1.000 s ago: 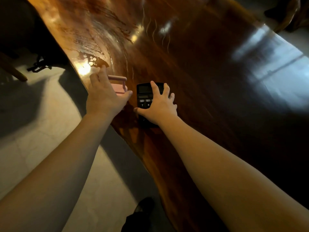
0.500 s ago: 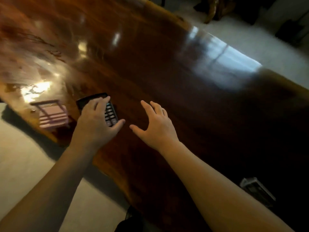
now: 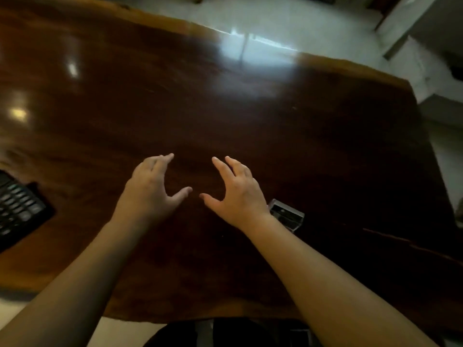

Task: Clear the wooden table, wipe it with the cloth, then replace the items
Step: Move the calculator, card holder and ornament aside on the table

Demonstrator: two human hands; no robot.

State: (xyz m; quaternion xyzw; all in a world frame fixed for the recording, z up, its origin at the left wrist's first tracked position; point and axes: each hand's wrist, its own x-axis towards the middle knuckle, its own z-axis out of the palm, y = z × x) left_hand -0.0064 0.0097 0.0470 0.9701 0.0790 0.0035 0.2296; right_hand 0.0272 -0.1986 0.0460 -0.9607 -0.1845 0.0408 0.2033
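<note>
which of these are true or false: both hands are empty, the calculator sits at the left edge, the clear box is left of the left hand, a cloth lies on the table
1. Both hands are empty: true. The left hand and right hand are open above the wooden table.
2. The calculator sits at the left edge: true.
3. The clear box is left of the left hand: false. It lies beside the right wrist.
4. A cloth lies on the table: false. None is visible.

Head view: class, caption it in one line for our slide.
Both open hands, left and right, hover over table between calculator and box.
</note>
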